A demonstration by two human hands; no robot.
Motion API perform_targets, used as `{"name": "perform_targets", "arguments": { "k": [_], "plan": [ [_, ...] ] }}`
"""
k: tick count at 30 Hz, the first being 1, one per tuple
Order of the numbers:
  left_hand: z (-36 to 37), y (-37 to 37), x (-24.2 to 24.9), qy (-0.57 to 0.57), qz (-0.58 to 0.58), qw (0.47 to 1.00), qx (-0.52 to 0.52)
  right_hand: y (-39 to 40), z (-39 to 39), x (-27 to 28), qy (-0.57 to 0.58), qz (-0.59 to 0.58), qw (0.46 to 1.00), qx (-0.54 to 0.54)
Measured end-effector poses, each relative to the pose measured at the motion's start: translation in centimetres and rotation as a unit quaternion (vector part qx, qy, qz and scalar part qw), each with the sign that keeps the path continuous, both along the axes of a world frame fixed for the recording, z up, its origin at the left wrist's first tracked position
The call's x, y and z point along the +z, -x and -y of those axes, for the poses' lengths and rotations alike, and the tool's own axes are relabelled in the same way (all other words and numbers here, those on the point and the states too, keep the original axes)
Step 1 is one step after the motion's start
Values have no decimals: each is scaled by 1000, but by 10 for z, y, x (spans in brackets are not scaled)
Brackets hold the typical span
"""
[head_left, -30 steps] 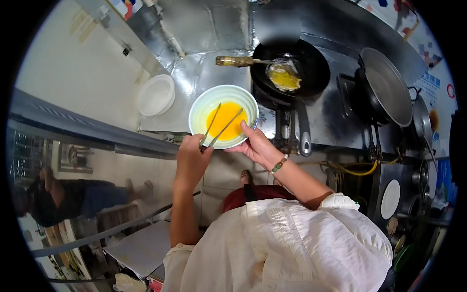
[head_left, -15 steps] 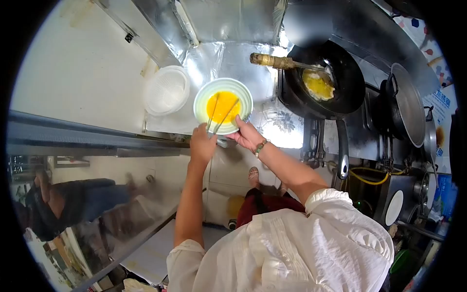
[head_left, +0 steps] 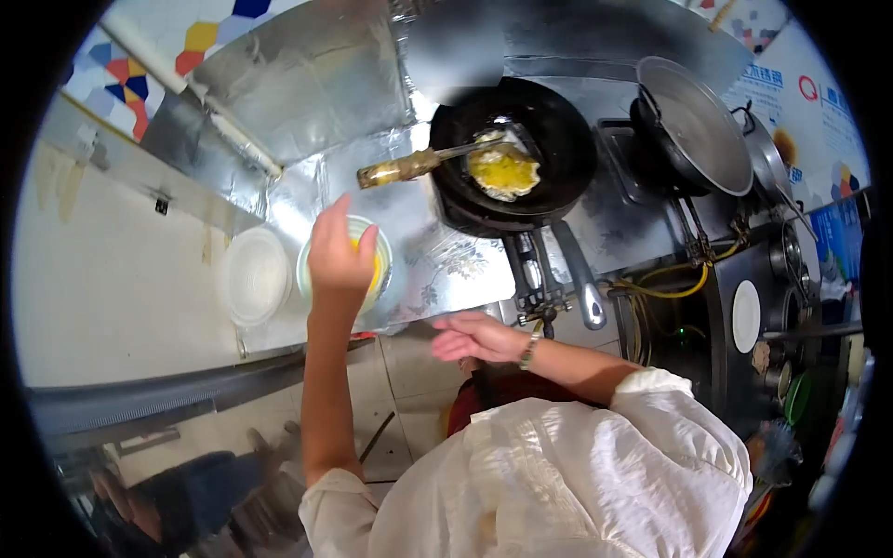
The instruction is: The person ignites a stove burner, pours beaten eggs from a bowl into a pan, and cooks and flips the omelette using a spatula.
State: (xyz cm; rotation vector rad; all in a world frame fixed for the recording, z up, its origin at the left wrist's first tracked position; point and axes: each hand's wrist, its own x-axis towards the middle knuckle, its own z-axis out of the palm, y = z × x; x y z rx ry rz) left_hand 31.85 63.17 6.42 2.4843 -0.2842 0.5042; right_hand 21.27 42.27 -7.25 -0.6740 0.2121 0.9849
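Observation:
My left hand (head_left: 342,253) is over the pale green bowl (head_left: 387,270), fingers apart and reaching toward the wooden handle of the spatula (head_left: 400,169); nothing shows in it. Yellow beaten egg (head_left: 375,272) in the bowl is partly hidden by that hand. My right hand (head_left: 479,338), palm partly up with fingers stretched out, is empty in front of the counter edge. In the black wok (head_left: 567,139) lies a piece of cooked egg (head_left: 503,174), with the spatula's metal end beside it and its handle over the wok's left rim.
A white basket (head_left: 254,276) stands left of the bowl. Further right, a large pan (head_left: 702,126) rests on the stove. The wok's handle (head_left: 579,274) points toward me. A yellow hose (head_left: 672,292) runs below the stove, and a white plate (head_left: 746,316) is at the right.
Both hands have let go of the bowl and chopsticks. My left hand has moved forward over the bowl; my right hand has drawn back from it. The view has turned toward the stove.

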Motion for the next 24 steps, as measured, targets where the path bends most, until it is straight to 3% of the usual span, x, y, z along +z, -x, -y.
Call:
{"name": "perform_targets", "arguments": {
  "k": [1,2,4,5,6,7,8,10,12,16,18,24],
  "plan": [
    [17,-16,6,-17,67,995,-74,4,28,0,21,-11,1000,-21],
    [31,-34,6,-19,69,994,-81,10,56,-2,41,-23,998,-40],
    [57,-71,-6,-158,135,969,-134,18,111,-6,48,-19,992,-113],
    [65,-88,-14,-160,140,968,-137,22,138,-8,-3,-32,989,-146],
    [67,-106,-24,-225,96,959,-140,22,156,-10,-56,-45,982,-176],
    [68,-116,-27,-290,50,945,-142,21,166,18,50,-18,980,-190],
    [73,-119,-25,-297,50,943,-143,17,174,28,52,-26,980,-191],
    [80,-124,-18,-315,-143,935,-79,14,180,30,-55,-13,983,-177],
    [76,-123,-20,-322,-105,936,-97,7,177,47,-84,12,984,-154],
    [97,-86,7,-251,-151,953,-73,-15,170,60,-180,-24,974,-132],
    [99,-63,15,-228,-174,958,-27,-21,169,62,-90,-45,987,-125],
    [128,33,25,-143,-181,971,60,-30,166,73,-49,-42,990,-122]
  ]
}}
